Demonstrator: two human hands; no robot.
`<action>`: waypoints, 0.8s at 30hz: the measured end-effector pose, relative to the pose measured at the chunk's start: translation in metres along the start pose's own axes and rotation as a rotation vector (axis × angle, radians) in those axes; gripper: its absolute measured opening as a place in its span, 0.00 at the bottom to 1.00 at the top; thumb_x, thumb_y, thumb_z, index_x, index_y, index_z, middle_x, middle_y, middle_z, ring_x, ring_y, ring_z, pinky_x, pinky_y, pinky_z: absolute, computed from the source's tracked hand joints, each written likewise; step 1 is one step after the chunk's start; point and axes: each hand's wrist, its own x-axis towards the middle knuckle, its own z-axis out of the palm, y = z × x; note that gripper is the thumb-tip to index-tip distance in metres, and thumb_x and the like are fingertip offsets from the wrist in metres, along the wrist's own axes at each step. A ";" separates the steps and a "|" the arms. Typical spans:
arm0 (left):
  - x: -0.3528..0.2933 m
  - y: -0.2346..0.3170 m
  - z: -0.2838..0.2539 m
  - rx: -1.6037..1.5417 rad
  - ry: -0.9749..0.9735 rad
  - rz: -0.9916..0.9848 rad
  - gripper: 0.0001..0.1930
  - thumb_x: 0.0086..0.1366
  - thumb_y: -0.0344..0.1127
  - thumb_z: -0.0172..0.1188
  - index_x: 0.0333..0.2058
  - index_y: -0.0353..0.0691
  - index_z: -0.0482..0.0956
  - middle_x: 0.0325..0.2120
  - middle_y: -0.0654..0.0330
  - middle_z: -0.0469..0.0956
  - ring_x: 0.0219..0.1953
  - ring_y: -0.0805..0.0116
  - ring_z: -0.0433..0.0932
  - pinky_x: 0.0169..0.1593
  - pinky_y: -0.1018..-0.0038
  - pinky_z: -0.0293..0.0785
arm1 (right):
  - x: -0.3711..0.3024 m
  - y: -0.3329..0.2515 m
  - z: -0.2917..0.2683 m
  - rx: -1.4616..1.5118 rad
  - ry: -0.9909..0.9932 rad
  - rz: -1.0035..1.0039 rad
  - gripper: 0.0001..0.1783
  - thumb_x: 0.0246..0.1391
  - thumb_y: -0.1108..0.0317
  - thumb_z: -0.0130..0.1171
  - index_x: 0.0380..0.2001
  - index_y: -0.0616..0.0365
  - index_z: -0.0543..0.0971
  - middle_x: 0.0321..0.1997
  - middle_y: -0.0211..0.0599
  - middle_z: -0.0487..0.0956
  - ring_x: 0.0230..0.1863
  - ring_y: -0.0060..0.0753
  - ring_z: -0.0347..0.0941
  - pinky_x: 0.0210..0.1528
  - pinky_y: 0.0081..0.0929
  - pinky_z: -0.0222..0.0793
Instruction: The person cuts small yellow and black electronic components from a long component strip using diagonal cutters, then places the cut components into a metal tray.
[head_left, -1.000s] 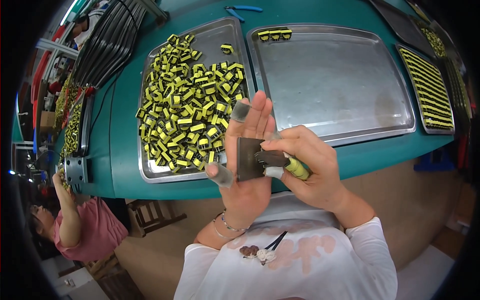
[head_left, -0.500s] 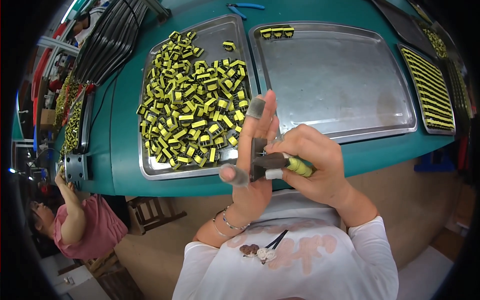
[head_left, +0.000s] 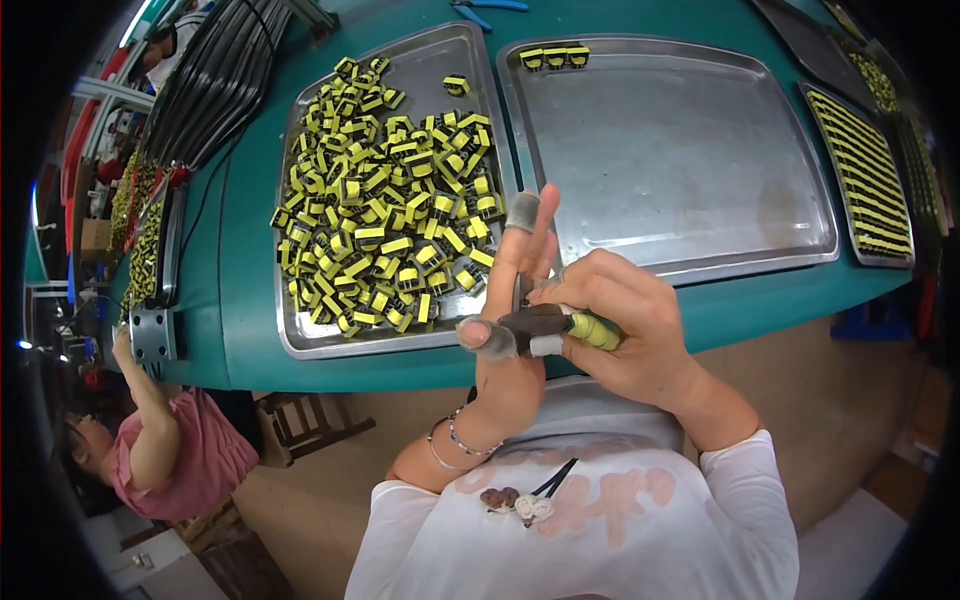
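My left hand [head_left: 512, 345] is raised at the table's front edge, its index finger pointing up and its thumb apart. Grey coverings wrap that thumb and index finger. My right hand [head_left: 632, 310] grips a hand tool [head_left: 540, 322] with a dark front end and a yellow-green handle; its exact kind is unclear. White tape circles one right finger. The tool's front end lies against my left hand by the thumb, and whatever is between them is hidden. Beyond my left hand, a metal tray [head_left: 380, 350] holds a heap of small yellow-and-black transformers [head_left: 385, 215].
At right, a second metal tray [head_left: 680, 150] has three transformers [head_left: 555, 58] at its far left corner. Farther right stands a tray of yellow-and-black rows [head_left: 860, 175]. Blue-handled pliers [head_left: 487, 8] lie at the back. A person in pink [head_left: 185, 450] works at left, near a metal block [head_left: 153, 335].
My left hand has turned and shifted slightly right, its thumb now closer to the tool. Less of the dark piece between the hands shows. My right hand has hardly moved.
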 end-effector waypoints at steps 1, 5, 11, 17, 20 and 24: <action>0.000 0.000 0.000 -0.009 0.022 -0.021 0.51 0.58 0.76 0.27 0.65 0.36 0.47 0.64 0.43 0.51 0.67 0.51 0.49 0.68 0.58 0.41 | 0.001 0.000 0.000 0.000 0.001 -0.001 0.23 0.24 0.81 0.62 0.34 0.58 0.80 0.28 0.34 0.75 0.31 0.35 0.72 0.32 0.27 0.69; -0.001 0.006 -0.007 -0.141 -0.041 -0.126 0.55 0.55 0.79 0.26 0.66 0.34 0.40 0.66 0.45 0.46 0.68 0.55 0.47 0.68 0.62 0.44 | 0.005 -0.003 0.001 -0.038 0.011 -0.036 0.24 0.25 0.80 0.62 0.35 0.57 0.80 0.30 0.31 0.74 0.32 0.36 0.71 0.35 0.29 0.68; -0.003 0.014 -0.013 -0.322 -0.178 -0.343 0.49 0.61 0.72 0.34 0.66 0.34 0.40 0.63 0.42 0.53 0.64 0.54 0.57 0.62 0.67 0.58 | 0.001 0.008 -0.007 -0.260 -0.033 -0.373 0.20 0.29 0.75 0.63 0.34 0.52 0.82 0.31 0.27 0.73 0.25 0.28 0.63 0.31 0.29 0.58; -0.014 -0.002 -0.024 -0.203 -0.225 -0.178 0.37 0.69 0.59 0.37 0.63 0.30 0.52 0.54 0.38 0.67 0.54 0.60 0.71 0.55 0.71 0.66 | -0.007 0.001 -0.003 -0.386 0.020 -0.454 0.17 0.29 0.74 0.63 0.31 0.52 0.82 0.30 0.26 0.72 0.24 0.28 0.66 0.33 0.30 0.57; -0.018 -0.008 -0.026 -0.115 -0.169 -0.135 0.33 0.71 0.53 0.38 0.61 0.29 0.56 0.51 0.42 0.72 0.50 0.61 0.74 0.53 0.71 0.68 | -0.006 0.001 -0.004 -0.401 0.000 -0.450 0.18 0.29 0.69 0.61 0.32 0.52 0.81 0.30 0.25 0.73 0.30 0.26 0.70 0.36 0.29 0.59; -0.011 -0.007 -0.025 0.018 -0.190 -0.010 0.30 0.71 0.50 0.38 0.60 0.29 0.59 0.47 0.46 0.75 0.45 0.64 0.76 0.51 0.72 0.70 | -0.006 -0.004 -0.006 -0.408 -0.025 -0.457 0.18 0.29 0.69 0.61 0.32 0.52 0.81 0.29 0.25 0.73 0.28 0.26 0.68 0.35 0.29 0.59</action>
